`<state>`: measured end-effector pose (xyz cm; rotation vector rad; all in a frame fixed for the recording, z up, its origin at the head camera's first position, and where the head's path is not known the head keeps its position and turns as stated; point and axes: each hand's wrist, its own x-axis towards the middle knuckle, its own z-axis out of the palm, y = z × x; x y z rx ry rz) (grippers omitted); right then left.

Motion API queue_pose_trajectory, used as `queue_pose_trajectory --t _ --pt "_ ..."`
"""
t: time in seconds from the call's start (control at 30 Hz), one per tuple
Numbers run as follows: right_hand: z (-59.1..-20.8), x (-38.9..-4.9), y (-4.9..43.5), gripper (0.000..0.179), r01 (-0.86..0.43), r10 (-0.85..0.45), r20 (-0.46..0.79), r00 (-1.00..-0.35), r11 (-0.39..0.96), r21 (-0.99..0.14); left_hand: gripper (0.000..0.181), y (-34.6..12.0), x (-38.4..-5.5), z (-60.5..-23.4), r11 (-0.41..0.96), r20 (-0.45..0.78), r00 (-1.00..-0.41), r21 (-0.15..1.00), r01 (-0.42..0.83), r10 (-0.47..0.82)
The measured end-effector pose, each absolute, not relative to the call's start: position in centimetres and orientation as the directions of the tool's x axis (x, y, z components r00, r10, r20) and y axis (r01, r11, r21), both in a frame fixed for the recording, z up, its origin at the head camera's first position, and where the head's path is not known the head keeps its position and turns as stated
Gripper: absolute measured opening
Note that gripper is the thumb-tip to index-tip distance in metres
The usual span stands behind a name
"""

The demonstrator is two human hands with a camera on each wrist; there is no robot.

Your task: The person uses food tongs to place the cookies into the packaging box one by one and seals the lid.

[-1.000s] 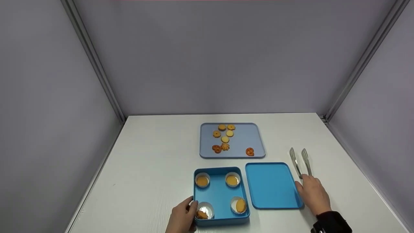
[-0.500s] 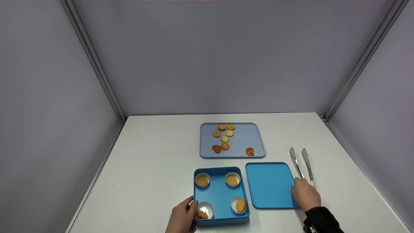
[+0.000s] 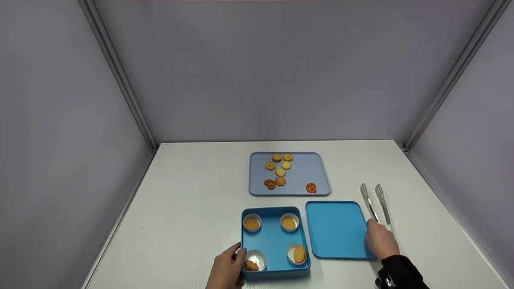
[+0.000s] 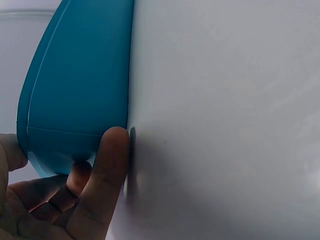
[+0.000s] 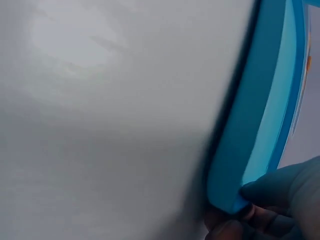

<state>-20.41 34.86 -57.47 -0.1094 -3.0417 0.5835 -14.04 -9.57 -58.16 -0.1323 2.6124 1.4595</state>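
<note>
An open blue box stands near the front, with white paper baking cups holding cookies in its corners. My left hand grips its near left corner; the left wrist view shows the thumb at the rim and fingers against the wall. Right of the box lies a flat square blue lid. At its near right edge my right hand pinches the lid's corner, thumb on top and fingers beneath. Silver tongs lie just beyond that hand, their near end hidden by it.
A grey-blue tray sits behind the box, bearing several round, flower-shaped and pretzel-shaped cookies. Everything stands on a white table. Grey panels rise at its back and sides.
My right hand has moved left from the tongs onto the lid's right edge and taken hold of it. The tongs stay on the table. The left hand keeps its place on the box.
</note>
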Motion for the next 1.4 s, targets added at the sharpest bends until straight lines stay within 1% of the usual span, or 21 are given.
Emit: queue_pose_trajectory --t 0.17,0.3,0.4,0.63,0.77,0.9,1.03,1.13,1.2,1.3,1.4 --pt "-57.3 -20.3 35.2 0.025 0.082 0.11 0.033 -0.993 0.881 -0.466 0.048 -9.5 -14.0 -58.0 0.527 -0.181 -0.983 0.835 -0.158 -0.007" --pt "-56.5 -19.9 35.3 0.034 0.073 0.128 0.069 -0.989 0.847 -0.527 0.051 -9.6 -14.0 -58.0 0.53 -0.19 -0.982 0.832 -0.161 0.001" --pt "-55.6 -19.7 35.3 0.038 0.068 0.156 0.112 -0.981 0.828 -0.556 0.054 -9.7 -14.1 -58.0 0.533 -0.194 -0.981 0.831 -0.161 0.006" --pt "-53.4 -19.5 35.1 0.034 0.049 0.246 0.272 -0.93 0.818 -0.573 0.059 -10.1 -14.3 -57.7 0.525 -0.183 -0.983 0.835 -0.163 -0.014" --pt "-52.0 -19.4 34.8 0.035 0.068 0.308 0.303 -0.902 0.793 -0.605 0.064 -10.6 -14.5 -56.8 0.493 -0.172 -0.985 0.855 -0.158 -0.017" --pt "-50.8 -19.4 33.6 0.034 0.025 0.314 0.348 -0.883 0.773 -0.634 0.063 -10.9 -15.0 -55.2 0.445 -0.109 -0.993 0.888 -0.114 -0.037" --pt "-50.0 -19.7 31.3 0.031 -0.044 0.282 0.381 -0.88 0.752 -0.658 0.052 -10.5 -15.9 -53.3 0.426 -0.006 -0.999 0.904 -0.025 -0.046" --pt "-49.8 -20.1 29.3 0.03 -0.073 0.266 0.387 -0.883 0.737 -0.672 0.046 -9.8 -16.5 -52.2 0.423 0.051 -0.999 0.905 0.042 -0.009" --pt "-49.8 -20.3 28.0 0.028 -0.095 0.253 0.396 -0.883 0.729 -0.678 0.045 -9.2 -16.8 -51.6 0.418 0.058 -0.998 0.906 0.066 0.032" --pt "-49.9 -20.5 26.2 0.027 -0.125 0.239 0.413 -0.879 0.72 -0.683 0.048 -8.4 -17.3 -50.8 0.389 0.034 -0.995 0.918 0.07 0.098" --pt "-50.0 -20.6 24.5 0.026 -0.13 0.232 0.39 -0.891 0.693 -0.709 0.057 -7.7 -17.7 -50.3 0.306 -0.03 -0.989 0.952 0.017 0.148"
